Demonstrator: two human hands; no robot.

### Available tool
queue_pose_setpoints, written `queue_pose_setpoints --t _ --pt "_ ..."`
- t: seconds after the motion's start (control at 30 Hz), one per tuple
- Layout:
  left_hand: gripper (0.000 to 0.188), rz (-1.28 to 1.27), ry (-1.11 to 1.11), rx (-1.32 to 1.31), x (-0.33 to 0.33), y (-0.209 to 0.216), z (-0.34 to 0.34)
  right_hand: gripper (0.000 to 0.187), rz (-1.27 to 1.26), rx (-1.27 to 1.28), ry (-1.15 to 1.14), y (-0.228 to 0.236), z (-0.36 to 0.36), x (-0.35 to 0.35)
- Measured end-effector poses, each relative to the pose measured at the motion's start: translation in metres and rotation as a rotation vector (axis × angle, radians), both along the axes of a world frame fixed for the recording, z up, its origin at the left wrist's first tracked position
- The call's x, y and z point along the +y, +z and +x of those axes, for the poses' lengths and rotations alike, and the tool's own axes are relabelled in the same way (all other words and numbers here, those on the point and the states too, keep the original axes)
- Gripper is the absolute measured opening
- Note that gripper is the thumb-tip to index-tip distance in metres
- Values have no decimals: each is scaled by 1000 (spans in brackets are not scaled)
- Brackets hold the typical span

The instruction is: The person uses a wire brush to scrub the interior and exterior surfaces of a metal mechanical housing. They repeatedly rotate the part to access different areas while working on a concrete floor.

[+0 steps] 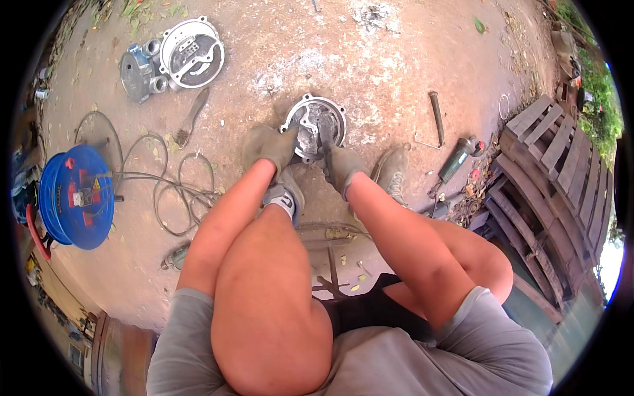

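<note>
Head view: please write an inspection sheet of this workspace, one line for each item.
Surface: bare dirt ground with ash patches.
Job's things: round metal housing lying between the feet.
Clutter: second housing and grey casting far left; angle grinder, metal bar on the right.
Grippers: gloved left hand and gloved right hand both touch the housing; grip unclear.
Cables: blue cable reel, loose cable loops.
Surroundings: wooden pallets, greenery behind.

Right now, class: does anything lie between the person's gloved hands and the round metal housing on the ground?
Nothing visible does. The left hand rests on the rim of the round metal housing, and the right hand touches its lower edge, both directly on it.
</note>
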State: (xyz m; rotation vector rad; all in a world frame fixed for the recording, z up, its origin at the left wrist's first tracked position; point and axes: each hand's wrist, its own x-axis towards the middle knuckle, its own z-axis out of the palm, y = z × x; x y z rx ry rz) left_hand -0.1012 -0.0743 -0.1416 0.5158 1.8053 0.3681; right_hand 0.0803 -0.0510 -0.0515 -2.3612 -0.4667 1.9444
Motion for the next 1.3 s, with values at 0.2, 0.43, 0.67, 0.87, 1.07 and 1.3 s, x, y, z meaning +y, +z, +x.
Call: queue_pose_setpoints --t 0.2,0.43,0.67,0.87,1.07,1.3 --pt "60 77 163 -125 -11 -13 -2 54 -30 -17 121 2 6 -22" --pt "63 24 62 -65 -3 -10 0 41 243 -79 789 -10 43 3" --pt "42 -15 130 -187 7 18 -3 29 160 -56 912 -8 48 25" --pt "54 38 177 -195 -1 0 -3 44 248 -79 748 -10 44 21" --pt "53 35 240 -220 -6 -22 -2 31 191 -69 923 -17 25 28" --pt "48 14 314 -271 -11 -42 1 30 425 -96 1550 -16 25 56"
